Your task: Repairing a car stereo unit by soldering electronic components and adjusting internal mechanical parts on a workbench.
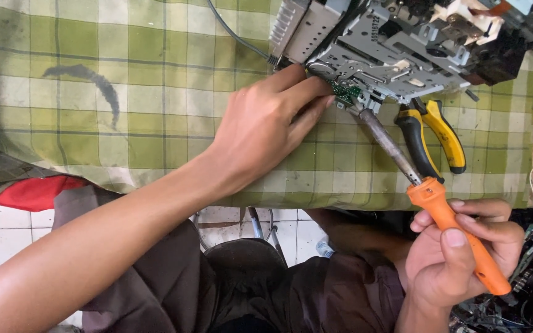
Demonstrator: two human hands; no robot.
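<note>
At the table's far edge your left hand pins the small green board steady (fingers flat, clasping nothing); your right hand, clamped round the soldering iron, brings its tip there.

The right hand grips an orange-handled soldering iron, its tip at a small green circuit board on a far grey metal chassis. The left hand presses fingertips against that board, with yellow-handled pliers just right on the green checked cloth.
</note>
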